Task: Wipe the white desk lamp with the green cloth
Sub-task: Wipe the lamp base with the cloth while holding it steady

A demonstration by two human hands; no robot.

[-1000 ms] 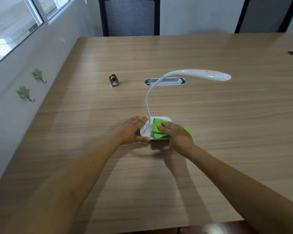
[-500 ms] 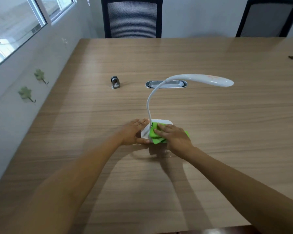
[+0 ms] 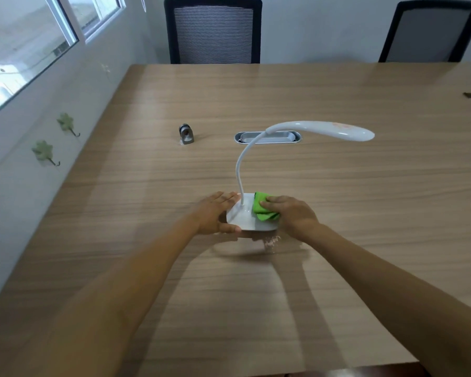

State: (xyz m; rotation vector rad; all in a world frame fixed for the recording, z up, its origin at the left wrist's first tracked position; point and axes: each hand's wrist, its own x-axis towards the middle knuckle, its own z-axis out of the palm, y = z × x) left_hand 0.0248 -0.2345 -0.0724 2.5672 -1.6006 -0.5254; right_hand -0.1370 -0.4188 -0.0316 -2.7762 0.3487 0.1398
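The white desk lamp [image 3: 244, 219] stands on the wooden table [image 3: 337, 200], its thin neck curving up and its long head [image 3: 335, 129] pointing right. My left hand [image 3: 215, 213] grips the left side of the lamp's flat base, thumb on the near edge. My right hand [image 3: 291, 214] presses a bunched green cloth [image 3: 263, 210] onto the right part of the base; much of the cloth is hidden under the fingers.
A small grey metal object [image 3: 186, 134] sits on the table to the far left of the lamp. An oval cable grommet [image 3: 267, 137] lies behind the neck. Two black mesh chairs [image 3: 214, 31] stand at the far edge. A wall runs along the left.
The right hand with the cloth has slid from the left part of the base toward its right side, baring more white surface. The left hand has kept its hold.
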